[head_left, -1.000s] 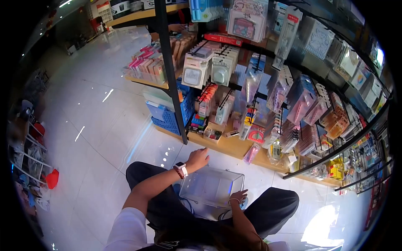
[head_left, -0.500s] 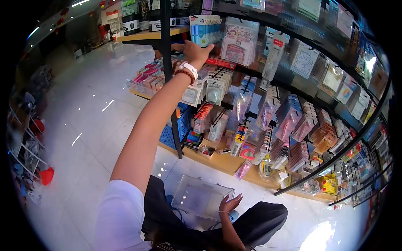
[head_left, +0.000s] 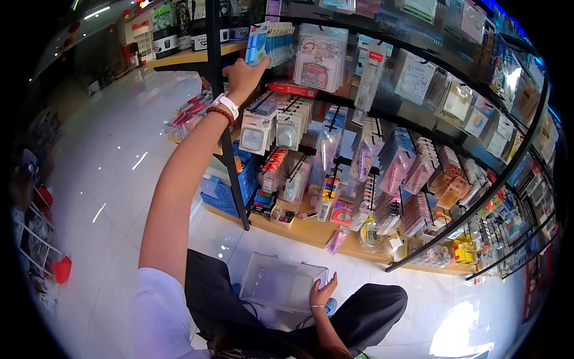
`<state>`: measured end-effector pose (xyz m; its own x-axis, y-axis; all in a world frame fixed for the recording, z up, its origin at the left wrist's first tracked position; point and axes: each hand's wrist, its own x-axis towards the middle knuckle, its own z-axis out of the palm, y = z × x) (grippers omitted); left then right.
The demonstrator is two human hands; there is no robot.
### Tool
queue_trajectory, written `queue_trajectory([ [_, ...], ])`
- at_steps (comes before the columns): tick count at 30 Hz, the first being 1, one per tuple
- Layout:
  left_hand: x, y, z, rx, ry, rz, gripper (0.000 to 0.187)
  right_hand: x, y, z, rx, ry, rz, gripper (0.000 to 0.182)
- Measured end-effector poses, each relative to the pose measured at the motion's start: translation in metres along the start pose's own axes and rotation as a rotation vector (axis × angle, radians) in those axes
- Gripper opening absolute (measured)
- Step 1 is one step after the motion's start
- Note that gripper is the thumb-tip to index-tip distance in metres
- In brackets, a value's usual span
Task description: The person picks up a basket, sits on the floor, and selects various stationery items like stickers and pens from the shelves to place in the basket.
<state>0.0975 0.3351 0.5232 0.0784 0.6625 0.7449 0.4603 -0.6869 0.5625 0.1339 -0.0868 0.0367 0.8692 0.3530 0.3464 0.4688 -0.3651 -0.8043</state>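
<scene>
Two hands: one raised to the rack, one low at the bin.
Display rack: tall black metal rack [head_left: 230,137] hung with packaged stationery fills the centre and right of the frame; over the last second the view has tilted up, so its top rows now show.
Left arm: a second ago it was down by the bin at the bottom centre; half a second ago it was already up at the top row; now it is stretched to the upper left of centre.
Clear bin: transparent rectangular plastic bin [head_left: 281,281] stands on the white floor at the bottom centre, between the person's knees, about where it stood before.
Left hand: left hand [head_left: 242,75] has its fingers closed narrowly on the pale blue carded packet [head_left: 258,43] at the front of a hanging row, which now leans out from the packs behind it.
Right hand: right hand [head_left: 321,291] rests on the bin's near right corner, fingers loosely spread, holding nothing, much as before.
Meaning: judging by the grip, the packet is coming off its peg.
Writing: print on the packets is too small to read; no brand can be made out.
</scene>
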Motion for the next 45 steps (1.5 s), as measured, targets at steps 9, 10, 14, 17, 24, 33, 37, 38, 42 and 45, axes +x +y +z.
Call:
queue_trajectory([
  [9,0.023,-0.005,-0.053,-0.880,-0.437,-0.261,0.038,-0.025,-0.009,0.018,0.078,-0.244,-0.128,0.046],
  [10,0.028,-0.010,-0.049,-0.882,-0.431,-0.266,0.038,-0.024,-0.013,0.017,0.054,-0.281,-0.147,0.044],
  [14,0.026,-0.020,-0.038,-1.625,-0.666,-0.407,0.031,-0.015,-0.023,0.020,0.093,-0.303,-0.140,0.037],
  [17,0.025,-0.021,-0.019,-1.882,-0.402,-0.630,0.029,-0.009,-0.031,0.018,0.053,-0.295,-0.194,0.034],
  [24,0.023,-0.045,0.031,-1.900,-0.339,-0.501,0.020,-0.009,-0.008,0.005,0.014,-0.272,-0.170,0.031],
  [33,0.001,-0.038,-0.005,-1.789,-0.277,-0.356,0.026,-0.013,-0.008,-0.010,0.019,-0.267,-0.152,0.028],
  [37,-0.019,-0.018,-0.036,-1.731,-0.364,-0.300,0.025,-0.001,-0.014,0.003,0.181,-0.416,-0.111,0.026],
  [38,-0.029,-0.013,-0.043,-1.719,-0.390,-0.287,0.025,0.008,-0.025,0.005,0.245,-0.481,-0.116,0.027],
  [42,-0.118,-0.002,-0.062,-1.601,-0.562,-0.333,0.023,0.040,-0.065,0.013,0.553,-0.679,-0.093,0.024],
  [45,-0.230,-0.019,-0.053,-1.623,-0.643,-0.580,0.021,0.055,-0.098,0.007,0.882,-0.702,0.039,0.033],
])
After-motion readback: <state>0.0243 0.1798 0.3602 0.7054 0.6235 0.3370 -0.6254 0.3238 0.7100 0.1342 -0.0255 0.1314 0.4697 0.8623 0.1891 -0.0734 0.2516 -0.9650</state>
